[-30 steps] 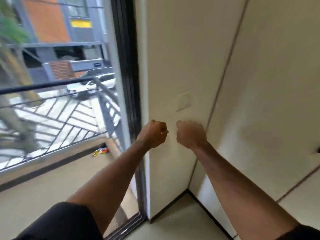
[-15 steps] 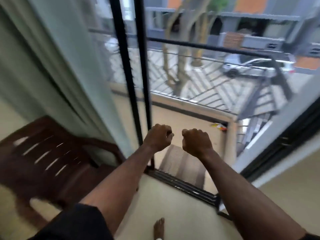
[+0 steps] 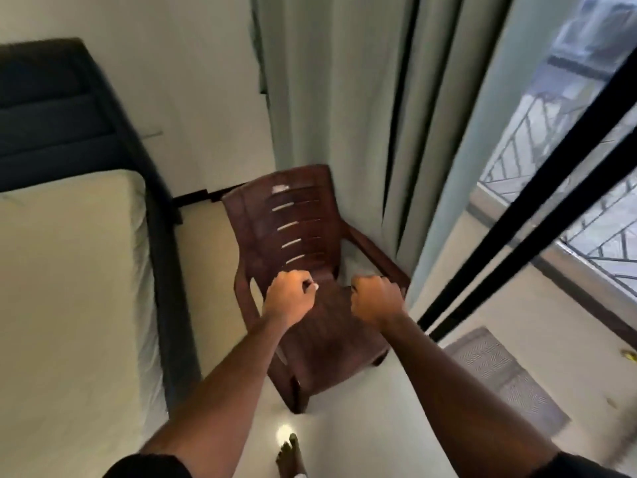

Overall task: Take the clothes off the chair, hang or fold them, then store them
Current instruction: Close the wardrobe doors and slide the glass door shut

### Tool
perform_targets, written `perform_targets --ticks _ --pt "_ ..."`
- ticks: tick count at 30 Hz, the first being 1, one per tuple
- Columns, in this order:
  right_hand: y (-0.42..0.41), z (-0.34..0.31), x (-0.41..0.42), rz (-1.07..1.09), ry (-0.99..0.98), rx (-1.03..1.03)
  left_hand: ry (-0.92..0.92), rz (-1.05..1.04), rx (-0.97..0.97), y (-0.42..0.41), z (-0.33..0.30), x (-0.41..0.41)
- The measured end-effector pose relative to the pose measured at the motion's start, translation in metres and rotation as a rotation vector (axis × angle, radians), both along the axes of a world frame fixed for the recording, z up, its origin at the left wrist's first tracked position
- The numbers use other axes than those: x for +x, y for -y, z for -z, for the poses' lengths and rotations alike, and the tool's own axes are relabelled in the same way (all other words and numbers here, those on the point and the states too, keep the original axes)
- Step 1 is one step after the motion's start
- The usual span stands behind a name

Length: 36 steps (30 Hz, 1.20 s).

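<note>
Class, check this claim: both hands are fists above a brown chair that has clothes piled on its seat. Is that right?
Not quite. The head view shows the chair bare, with no clothes on its seat. The left hand and right hand are indeed fists above it.

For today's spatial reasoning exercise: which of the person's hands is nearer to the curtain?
Right. The right hand hangs over the chair seat on the curtain side; the left hand is farther, toward the bed.

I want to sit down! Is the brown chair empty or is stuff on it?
Empty: the brown slatted plastic chair shows its bare seat and backrest, with no clothes on the parts in view.
</note>
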State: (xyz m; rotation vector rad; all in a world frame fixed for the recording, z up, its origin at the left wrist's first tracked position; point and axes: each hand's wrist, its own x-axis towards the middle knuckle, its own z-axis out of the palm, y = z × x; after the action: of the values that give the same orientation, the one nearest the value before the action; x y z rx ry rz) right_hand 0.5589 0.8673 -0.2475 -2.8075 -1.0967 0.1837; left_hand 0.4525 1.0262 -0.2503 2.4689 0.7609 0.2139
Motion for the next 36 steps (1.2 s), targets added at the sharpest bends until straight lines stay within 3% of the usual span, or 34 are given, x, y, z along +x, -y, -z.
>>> perform_targets --ticks 8,13,20,25,30,33,36 --pt "-0.030 0.083 0.019 -0.013 -0.109 -0.036 -0.100 -0.040 -0.143 -0.031 0.088 -0.019" --pt "-0.009 0.139 0.067 0.149 -0.244 -0.027 -0.139 -0.091 -0.218 -0.026 0.160 -0.016" --pt "0.027 0.193 0.155 0.226 -0.271 -0.048 -0.330 -0.314 -0.127 -0.009 0.231 -0.021" --pt "0.040 0.244 0.211 0.168 -0.257 -0.144 -0.324 -0.503 -0.037 -0.007 0.272 -0.022" --pt "0.053 0.279 0.234 0.180 -0.239 -0.134 -0.507 -0.625 -0.008 0.004 0.306 -0.023" --pt "0.061 0.299 0.244 0.187 -0.274 -0.016 -0.410 -0.818 -0.077 0.005 0.316 -0.027" --pt "0.062 0.310 0.249 0.221 -0.337 0.106 -0.345 -0.789 -0.002 0.008 0.319 -0.037"
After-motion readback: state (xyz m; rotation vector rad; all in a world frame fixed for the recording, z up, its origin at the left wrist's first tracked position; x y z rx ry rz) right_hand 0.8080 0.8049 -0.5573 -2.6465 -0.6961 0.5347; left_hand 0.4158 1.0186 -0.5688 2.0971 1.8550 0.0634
